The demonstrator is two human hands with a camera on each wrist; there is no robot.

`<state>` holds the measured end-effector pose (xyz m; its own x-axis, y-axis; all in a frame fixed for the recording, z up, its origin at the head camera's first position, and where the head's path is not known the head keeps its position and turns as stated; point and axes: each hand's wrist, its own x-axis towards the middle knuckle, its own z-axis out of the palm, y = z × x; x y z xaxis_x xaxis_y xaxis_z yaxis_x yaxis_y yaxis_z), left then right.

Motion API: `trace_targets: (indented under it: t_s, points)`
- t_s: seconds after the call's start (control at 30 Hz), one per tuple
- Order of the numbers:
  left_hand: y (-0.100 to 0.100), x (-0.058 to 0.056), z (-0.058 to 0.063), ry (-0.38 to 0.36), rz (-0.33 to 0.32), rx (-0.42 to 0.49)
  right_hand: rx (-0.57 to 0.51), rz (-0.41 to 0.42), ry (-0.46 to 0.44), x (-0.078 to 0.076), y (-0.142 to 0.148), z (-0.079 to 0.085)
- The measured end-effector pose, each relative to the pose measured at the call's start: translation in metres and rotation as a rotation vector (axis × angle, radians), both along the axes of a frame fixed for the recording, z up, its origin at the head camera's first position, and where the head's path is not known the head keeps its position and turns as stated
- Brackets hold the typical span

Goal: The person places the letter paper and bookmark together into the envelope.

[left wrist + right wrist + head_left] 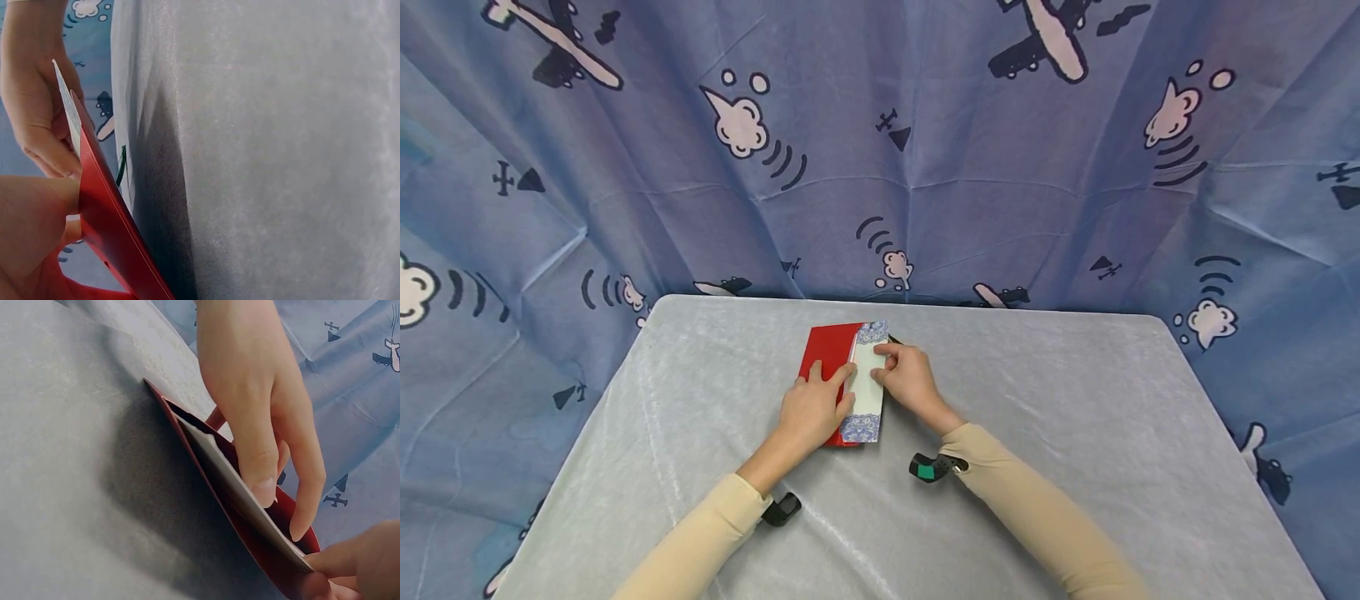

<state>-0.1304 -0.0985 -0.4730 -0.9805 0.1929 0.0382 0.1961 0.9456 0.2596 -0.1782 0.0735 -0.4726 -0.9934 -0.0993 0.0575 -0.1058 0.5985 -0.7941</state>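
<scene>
A red envelope [831, 343] with an open side stands tilted off the table in the head view. Partly inside it is a pale card [865, 396] with blue lace-like patterns at both ends. My left hand [808, 412] holds the envelope at its opening, thumb and index finger at the mouth, the other fingers over the red face. With thumb and index finger my right hand [910, 379] pinches the card's outer edge. The right wrist view shows the card [231, 475] between the envelope's parted red walls [206, 469]. How deep the card reaches is hidden.
A pale grey cloth covers the table [1037, 400]. Behind hangs a blue curtain [820, 217] printed with planes and clouds. A thin dark green strip [121, 165] shows beyond the envelope in the left wrist view. Black cameras [928, 468] sit at both wrists.
</scene>
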Motion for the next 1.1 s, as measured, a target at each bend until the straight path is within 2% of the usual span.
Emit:
trace_targets:
  t_s: [0.27,1.1]
  points:
    - [0.001,0.000,0.001,-0.023,0.008,-0.005,0.032,0.007,0.045,0.001,-0.005,-0.001]
    - [0.001,0.000,0.002,0.000,0.010,0.007,0.086,0.032,0.099,0.000,-0.018,-0.008]
